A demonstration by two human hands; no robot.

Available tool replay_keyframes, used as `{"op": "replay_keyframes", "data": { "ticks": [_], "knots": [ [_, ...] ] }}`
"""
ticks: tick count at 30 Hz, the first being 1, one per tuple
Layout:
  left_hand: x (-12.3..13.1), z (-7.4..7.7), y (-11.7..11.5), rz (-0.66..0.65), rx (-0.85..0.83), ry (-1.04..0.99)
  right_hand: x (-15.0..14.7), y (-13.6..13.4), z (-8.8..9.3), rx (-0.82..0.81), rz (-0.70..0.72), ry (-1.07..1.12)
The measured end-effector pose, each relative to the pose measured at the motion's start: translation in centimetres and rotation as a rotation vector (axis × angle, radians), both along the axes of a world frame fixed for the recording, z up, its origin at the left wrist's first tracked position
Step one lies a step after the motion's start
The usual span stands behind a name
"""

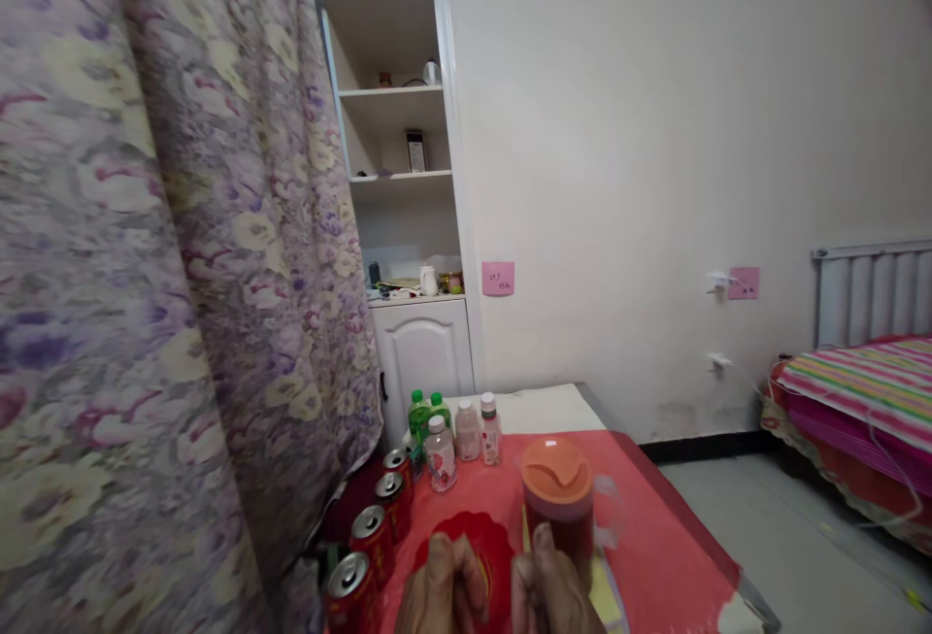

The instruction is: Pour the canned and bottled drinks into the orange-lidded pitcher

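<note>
The red dish (470,525) is lying on the table (648,556), showing between the left hand (441,587) and the right hand (551,590), whose fingers are curling toward the thumbs, pinching what I cannot tell, so moving gently beside the jug (559,500) seems wise.

No legible text: just small, blurred handwriting on the left pink note (498,279) and right pink note (744,283).

The table (662,537) bears cans (371,539), bottles (441,457), a pitcher (557,488) and apparently a red plate (498,556).
</note>
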State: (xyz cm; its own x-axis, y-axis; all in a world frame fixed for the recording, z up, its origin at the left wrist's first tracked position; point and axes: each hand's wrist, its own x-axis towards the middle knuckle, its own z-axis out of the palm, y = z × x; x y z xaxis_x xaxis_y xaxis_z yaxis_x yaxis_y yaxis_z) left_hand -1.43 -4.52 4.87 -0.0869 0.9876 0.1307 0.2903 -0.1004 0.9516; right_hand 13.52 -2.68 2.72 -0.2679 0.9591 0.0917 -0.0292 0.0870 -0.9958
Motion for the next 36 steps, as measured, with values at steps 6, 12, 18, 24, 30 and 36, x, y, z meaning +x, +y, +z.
{"op": "replay_keyframes", "data": {
  "ticks": [6, 12, 18, 24, 30, 36],
  "knots": [
    [1.0, 0.8, 0.6, -0.006, -0.014, 0.03, 0.6, 0.2, 1.5, 0.06, -0.059, -0.003],
    [1.6, 0.3, 2.3, -0.03, -0.036, 0.048, 1.5, 1.3, 1.7, 0.055, -0.061, -0.056],
    [1.8, 0.6, 3.3, -0.023, -0.044, 0.025, 1.5, 2.4, 1.3, 0.068, -0.134, -0.073],
    [1.8, 0.8, 3.5, -0.006, -0.053, 0.016, 1.5, 2.6, 1.7, 0.05, -0.137, -0.087],
    [1.6, 0.1, 4.4, -0.012, -0.055, 0.016, 1.5, 2.8, 2.2, 0.035, -0.092, -0.092],
    [2.1, 0.7, 3.5, -0.024, -0.048, 0.032, 1.6, 2.7, 1.2, 0.077, -0.101, -0.107]
  ]
}}
